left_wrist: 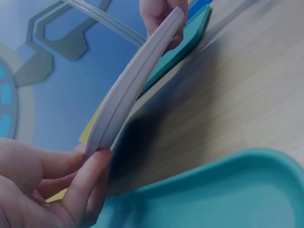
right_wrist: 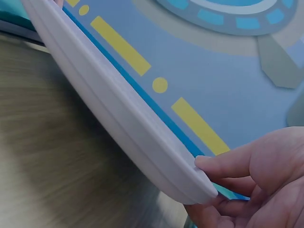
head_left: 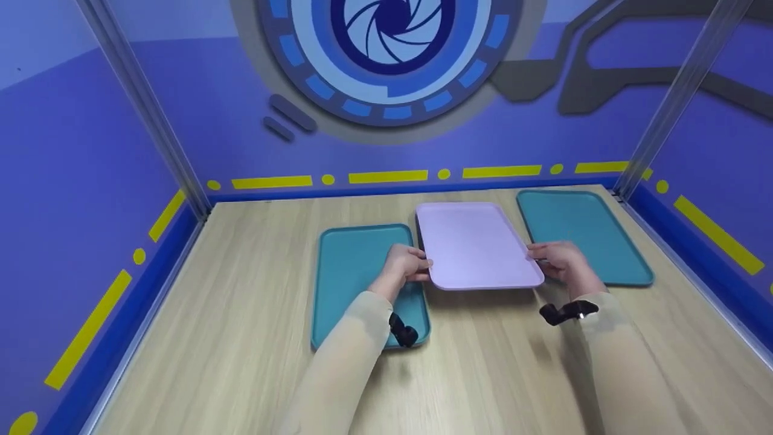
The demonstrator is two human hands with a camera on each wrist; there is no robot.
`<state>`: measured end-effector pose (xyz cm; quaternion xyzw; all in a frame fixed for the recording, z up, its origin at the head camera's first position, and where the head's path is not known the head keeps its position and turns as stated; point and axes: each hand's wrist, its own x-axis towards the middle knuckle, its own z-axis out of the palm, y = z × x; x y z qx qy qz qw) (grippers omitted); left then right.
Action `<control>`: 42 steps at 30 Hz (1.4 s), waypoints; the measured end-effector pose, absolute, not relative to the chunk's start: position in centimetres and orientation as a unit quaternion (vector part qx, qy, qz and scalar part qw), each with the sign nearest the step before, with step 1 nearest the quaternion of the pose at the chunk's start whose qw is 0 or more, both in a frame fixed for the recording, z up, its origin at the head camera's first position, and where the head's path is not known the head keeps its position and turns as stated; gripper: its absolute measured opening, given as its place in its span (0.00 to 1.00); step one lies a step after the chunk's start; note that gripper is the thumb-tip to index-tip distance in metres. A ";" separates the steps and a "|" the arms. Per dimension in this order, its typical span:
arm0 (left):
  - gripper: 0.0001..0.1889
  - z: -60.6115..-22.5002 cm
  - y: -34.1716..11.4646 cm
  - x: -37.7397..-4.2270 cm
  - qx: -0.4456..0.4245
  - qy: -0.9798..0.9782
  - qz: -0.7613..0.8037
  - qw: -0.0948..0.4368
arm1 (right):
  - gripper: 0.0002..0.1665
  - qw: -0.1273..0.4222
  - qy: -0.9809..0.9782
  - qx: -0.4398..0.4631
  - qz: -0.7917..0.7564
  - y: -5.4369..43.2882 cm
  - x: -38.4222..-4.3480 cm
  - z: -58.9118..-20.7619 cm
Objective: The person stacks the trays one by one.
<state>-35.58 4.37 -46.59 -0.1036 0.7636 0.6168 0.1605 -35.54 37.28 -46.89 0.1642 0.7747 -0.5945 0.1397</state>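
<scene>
A lilac rectangular tray (head_left: 477, 248) is held level between my two hands, a little above the table, with its shadow beneath. My left hand (head_left: 403, 264) pinches its left edge near the front corner, thumb on the rim and fingers below. At the opposite edge, my right hand (head_left: 561, 260) grips the rim in the same way. Lines run along the side of the lilac tray (left_wrist: 126, 85) in the left wrist view; whether it is one tray or several stacked, I cannot tell. Under my left hand lies a teal tray (head_left: 347, 272).
Another teal tray (head_left: 577, 232) lies at the back right of the wooden table (head_left: 241, 302), beyond my right hand. Blue-purple panels with yellow marks (head_left: 272, 181) enclose the table at the back and both sides. Metal posts (head_left: 151, 121) stand at the rear corners.
</scene>
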 end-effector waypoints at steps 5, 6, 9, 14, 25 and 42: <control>0.13 -46.6 3.3 -35.4 -0.083 0.749 0.640 0.153 | 0.36 0.126 0.750 0.148 -0.632 36.5 -35.1 -46.6; 0.12 -46.6 3.1 -35.4 -0.082 0.746 0.643 0.153 | 0.36 0.123 0.751 0.144 -0.633 36.3 -35.0 -46.5; 0.13 -46.6 2.3 -35.2 -0.085 0.747 0.641 0.153 | 0.35 0.113 0.754 0.140 -0.631 35.7 -34.7 -46.3; 0.14 -46.7 0.6 -34.8 -0.086 0.751 0.637 0.154 | 0.33 0.093 0.768 0.113 -0.623 34.3 -34.0 -46.3; 0.14 -46.5 -4.4 -32.7 -0.077 0.757 0.635 0.133 | 0.29 0.078 0.788 0.078 -0.606 29.9 -32.8 -46.2; 0.15 -47.4 -12.1 -28.9 -0.077 0.769 0.628 0.090 | 0.21 0.065 0.765 0.039 -0.640 22.8 -30.5 -47.0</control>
